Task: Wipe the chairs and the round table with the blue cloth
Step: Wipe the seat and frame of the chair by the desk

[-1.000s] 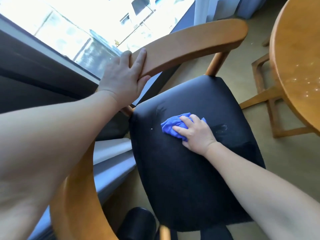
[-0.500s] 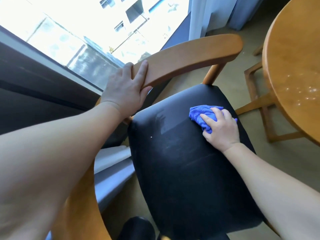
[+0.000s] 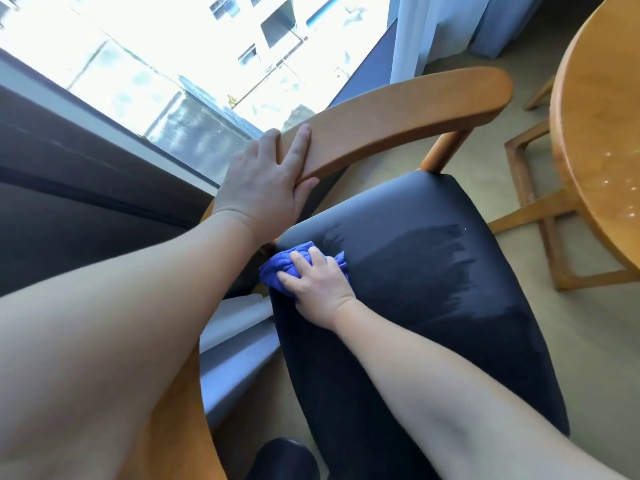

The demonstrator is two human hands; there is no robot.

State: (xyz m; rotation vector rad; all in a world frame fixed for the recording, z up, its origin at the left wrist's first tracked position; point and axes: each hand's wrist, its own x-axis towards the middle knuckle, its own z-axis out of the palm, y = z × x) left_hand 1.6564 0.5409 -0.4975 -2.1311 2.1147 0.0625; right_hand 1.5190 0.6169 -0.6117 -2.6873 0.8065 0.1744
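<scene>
Pressing onto the black chair seat [image 3: 433, 278]: right hand [image 3: 318, 287], fingers curled over the bunched blue cloth [image 3: 273, 268] and holding it against the seat's corner on the window side, just below the other wrist. Left hand [image 3: 266, 183]: wrapped on the chair's curved wooden rail [image 3: 398, 116], fingers laid over the top face, thumb tucked under the lower edge. Seat surface: a dull damp streak [image 3: 436, 251] runs across it from beside the cloth towards the far edge. Round table [image 3: 602, 140]: honey-coloured wood, glossy with small bright specks, at the right of the view, apart from the chair; its wooden base [image 3: 540, 220] stands on beige carpet [image 3: 588, 358]. Behind the rail: a bright window [image 3: 156, 64] with a dark frame, and a pale curtain [image 3: 433, 29] hanging at the top.
</scene>
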